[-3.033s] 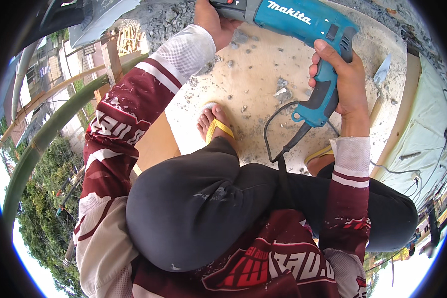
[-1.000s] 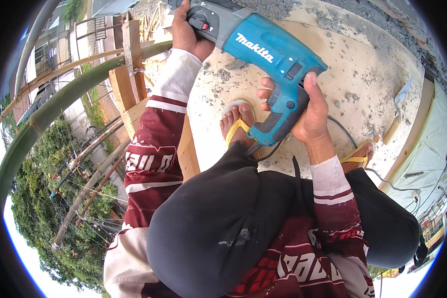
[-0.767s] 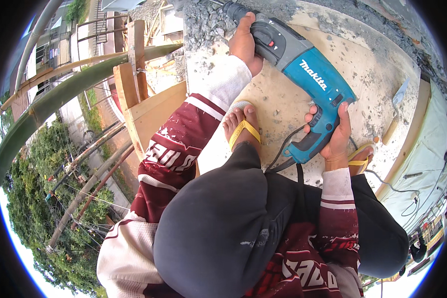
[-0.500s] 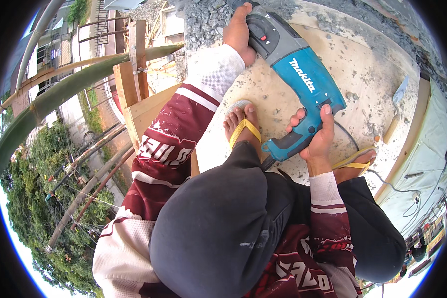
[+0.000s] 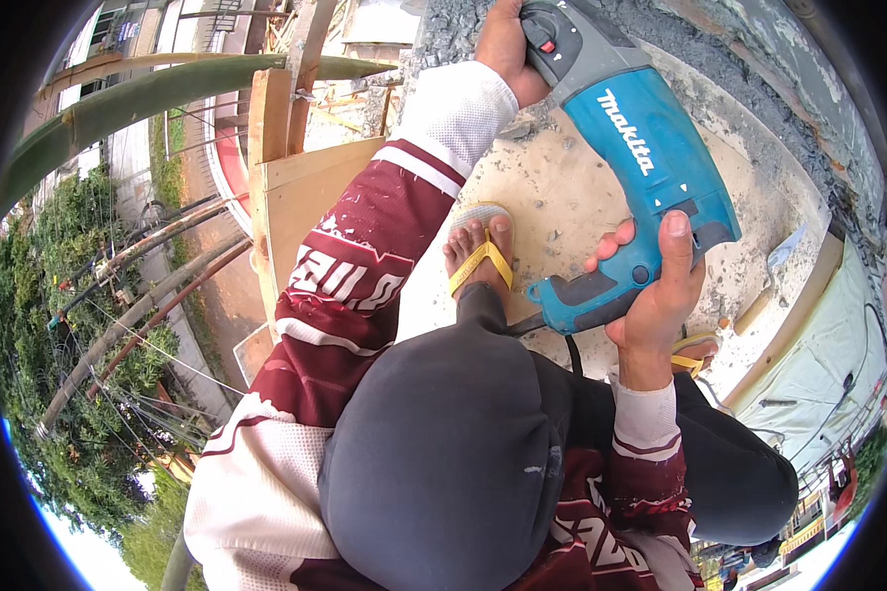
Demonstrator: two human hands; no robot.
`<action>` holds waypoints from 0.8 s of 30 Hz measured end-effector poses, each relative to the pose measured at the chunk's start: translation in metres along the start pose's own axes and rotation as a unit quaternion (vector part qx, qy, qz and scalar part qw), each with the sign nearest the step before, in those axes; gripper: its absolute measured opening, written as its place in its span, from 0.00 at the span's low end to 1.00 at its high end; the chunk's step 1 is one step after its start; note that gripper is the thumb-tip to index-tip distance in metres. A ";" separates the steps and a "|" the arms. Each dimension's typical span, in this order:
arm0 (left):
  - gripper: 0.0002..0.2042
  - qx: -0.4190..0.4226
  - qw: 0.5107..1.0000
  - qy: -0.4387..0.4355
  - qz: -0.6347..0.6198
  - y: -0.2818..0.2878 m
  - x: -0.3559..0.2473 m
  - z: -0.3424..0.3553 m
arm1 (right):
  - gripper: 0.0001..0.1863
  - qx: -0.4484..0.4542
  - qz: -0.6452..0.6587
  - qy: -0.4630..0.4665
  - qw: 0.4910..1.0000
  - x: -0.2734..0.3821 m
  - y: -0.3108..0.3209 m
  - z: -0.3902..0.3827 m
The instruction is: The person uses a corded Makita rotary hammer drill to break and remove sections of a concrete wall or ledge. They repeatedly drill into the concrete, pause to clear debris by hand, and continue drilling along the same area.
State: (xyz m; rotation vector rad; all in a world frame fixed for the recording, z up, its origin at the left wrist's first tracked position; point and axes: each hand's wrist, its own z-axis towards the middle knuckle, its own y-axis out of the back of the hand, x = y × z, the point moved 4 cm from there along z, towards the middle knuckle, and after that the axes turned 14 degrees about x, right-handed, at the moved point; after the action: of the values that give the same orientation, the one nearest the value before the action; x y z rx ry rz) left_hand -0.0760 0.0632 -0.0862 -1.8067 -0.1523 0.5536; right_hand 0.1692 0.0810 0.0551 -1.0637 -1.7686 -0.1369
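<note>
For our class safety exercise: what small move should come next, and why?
Probably firm up the left hand on the front of the rotary hammer: the right hand grips the rear handle, the tool's far end runs out of view, and bare toes in a yellow-strapped flip-flop show below.

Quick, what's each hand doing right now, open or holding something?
Left hand: closed at the grey front end of the power drill.
Right hand: closed around the drill's rear handle.
</note>
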 end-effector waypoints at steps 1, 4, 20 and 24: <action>0.22 0.000 1.000 -0.011 -0.002 0.000 -0.004 0.001 | 0.22 -0.004 -0.002 -0.007 1.000 0.006 -0.001 0.002; 0.22 0.016 0.999 -0.022 -0.028 -0.004 0.007 0.014 | 0.23 0.005 -0.030 -0.001 1.000 0.017 0.012 0.011; 0.23 -0.106 0.987 -0.109 -0.043 -0.028 0.019 0.022 | 0.27 0.013 -0.081 -0.014 0.997 0.021 0.051 0.046; 0.27 -0.042 0.989 -0.123 -0.067 -0.048 0.036 0.003 | 0.27 0.002 -0.029 -0.031 0.999 0.015 0.065 0.051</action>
State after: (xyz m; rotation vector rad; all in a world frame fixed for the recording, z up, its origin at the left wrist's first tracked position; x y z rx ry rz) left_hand -0.0370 0.0946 -0.0524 -1.7900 -0.4677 0.6814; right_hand 0.1783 0.1567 0.0191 -1.0230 -1.8551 -0.1379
